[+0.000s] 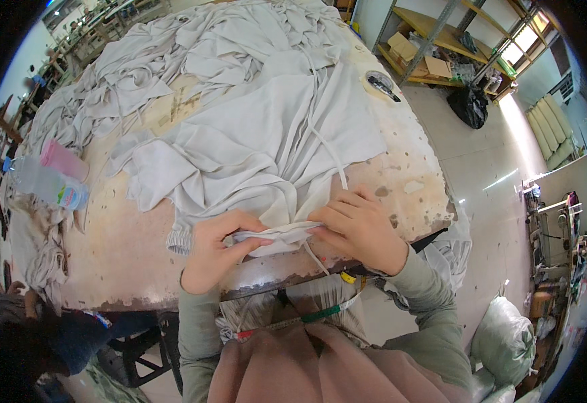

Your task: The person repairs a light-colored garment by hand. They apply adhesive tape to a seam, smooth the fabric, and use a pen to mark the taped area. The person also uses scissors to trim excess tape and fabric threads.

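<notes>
A light grey garment (240, 138) lies spread in loose folds on the table in front of me. At the near edge, my left hand (218, 247) pinches a folded band of its cloth between thumb and fingers. The same band is gripped further right by my right hand (364, 232), its thumb below and fingers over the cloth. Between the hands the band is drawn nearly straight. A gathered elastic cuff (180, 240) shows beside my left wrist. A thin pale cord (327, 146) runs down the garment toward my right hand.
More grey garments (233, 37) are heaped on the table's far side. A pink tumbler (63, 160) and a plastic bottle (72, 196) stand at left. A tape roll (378, 82) with a dark tool lies at right. Beyond are shelves (434, 37) and white sacks (505, 339).
</notes>
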A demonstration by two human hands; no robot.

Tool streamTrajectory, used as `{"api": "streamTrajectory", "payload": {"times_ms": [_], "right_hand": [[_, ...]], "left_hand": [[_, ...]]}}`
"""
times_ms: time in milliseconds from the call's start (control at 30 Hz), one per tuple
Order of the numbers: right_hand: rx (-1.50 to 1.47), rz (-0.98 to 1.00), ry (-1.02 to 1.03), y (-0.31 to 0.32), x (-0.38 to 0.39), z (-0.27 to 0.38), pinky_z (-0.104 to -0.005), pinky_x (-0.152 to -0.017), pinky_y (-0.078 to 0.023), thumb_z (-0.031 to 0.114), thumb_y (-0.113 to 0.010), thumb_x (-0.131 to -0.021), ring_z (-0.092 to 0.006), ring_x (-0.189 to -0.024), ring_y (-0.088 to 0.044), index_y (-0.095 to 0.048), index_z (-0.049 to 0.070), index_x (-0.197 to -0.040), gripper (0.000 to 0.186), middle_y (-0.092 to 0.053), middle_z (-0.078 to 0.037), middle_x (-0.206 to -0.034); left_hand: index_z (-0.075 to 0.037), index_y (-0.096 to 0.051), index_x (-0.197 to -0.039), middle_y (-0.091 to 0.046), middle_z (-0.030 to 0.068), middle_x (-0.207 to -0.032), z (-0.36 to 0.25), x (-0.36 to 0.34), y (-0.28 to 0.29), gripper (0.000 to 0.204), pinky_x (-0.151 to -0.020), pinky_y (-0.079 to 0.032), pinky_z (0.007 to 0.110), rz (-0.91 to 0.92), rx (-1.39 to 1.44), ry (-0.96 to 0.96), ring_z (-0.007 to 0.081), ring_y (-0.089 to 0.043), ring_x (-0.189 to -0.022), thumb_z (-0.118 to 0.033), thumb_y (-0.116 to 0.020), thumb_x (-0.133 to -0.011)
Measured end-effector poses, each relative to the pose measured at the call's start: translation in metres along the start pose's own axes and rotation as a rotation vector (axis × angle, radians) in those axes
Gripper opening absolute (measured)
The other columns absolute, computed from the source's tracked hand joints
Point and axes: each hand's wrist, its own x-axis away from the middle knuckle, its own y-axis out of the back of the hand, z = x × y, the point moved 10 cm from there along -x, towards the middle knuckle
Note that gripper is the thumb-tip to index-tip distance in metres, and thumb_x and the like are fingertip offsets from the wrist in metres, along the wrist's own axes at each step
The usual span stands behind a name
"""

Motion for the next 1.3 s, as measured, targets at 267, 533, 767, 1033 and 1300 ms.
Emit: {"api": "streamTrajectory", "payload": {"times_ms": [267,533,767,1033,1300], "right_hand": [[-0.331,0.222,0.006,0.008,0.015,-0.024,-0.0442,-0.102,-0.022,0.020,-0.058,-0.088,-0.0181,-0.094,-0.055,-0.058,0.008,-0.100,0.016,-0.059,-0.003,-0.092],[-0.669,0.414,-0.139,0.018,0.035,-0.073,-0.0403,-0.105,-0.020,0.027,-0.041,-0.099,-0.0169,-0.092,-0.054,-0.058,0.006,-0.100,0.026,-0.062,-0.001,-0.088],[-1.313,0.260,-0.503,0.011,0.051,-0.122,-0.0366,-0.097,-0.034,0.031,-0.042,-0.099,-0.0256,-0.106,-0.054,-0.055,0.008,-0.077,0.034,-0.063,-0.009,-0.086],[-1.808,0.076,-0.711,-0.003,0.083,-0.172,-0.0379,-0.097,-0.037,0.025,-0.042,-0.100,-0.0316,-0.122,-0.048,-0.052,0.009,-0.079,0.028,-0.060,-0.007,-0.086],[-1.917,-0.012,-0.755,0.000,0.103,-0.188,-0.0361,-0.097,-0.038,0.023,-0.046,-0.098,-0.0303,-0.125,-0.045,-0.052,0.012,-0.086,0.017,-0.056,-0.003,-0.091]], "left_hand": [[0.000,-0.065,-0.092,-0.064,0.0064,-0.088,0.010,0.022,0.075,0.015,-0.075,-0.044,0.024,-0.292,-0.058,-0.069,0.0131,-0.058,-0.082,0.005,-0.064,-0.077],[0.001,-0.062,-0.099,-0.062,0.0041,-0.090,0.007,0.057,0.190,0.012,-0.074,-0.043,0.022,-0.797,-0.401,-0.106,0.0091,-0.055,-0.085,-0.006,-0.059,-0.089],[0.000,-0.061,-0.099,-0.064,0.0053,-0.090,0.038,0.060,0.270,0.020,-0.076,-0.045,0.026,-0.947,-0.641,-0.126,0.0126,-0.056,-0.083,-0.018,-0.059,-0.091],[-0.001,-0.061,-0.101,-0.065,0.0105,-0.092,0.117,0.075,0.370,0.027,-0.073,-0.046,0.030,-1.022,-0.741,-0.008,0.0178,-0.059,-0.079,-0.025,-0.061,-0.090],[-0.002,-0.060,-0.107,-0.065,0.0127,-0.097,0.176,0.084,0.422,0.036,-0.073,-0.047,0.034,-1.036,-0.774,0.087,0.0218,-0.061,-0.079,-0.033,-0.061,-0.090]]}}
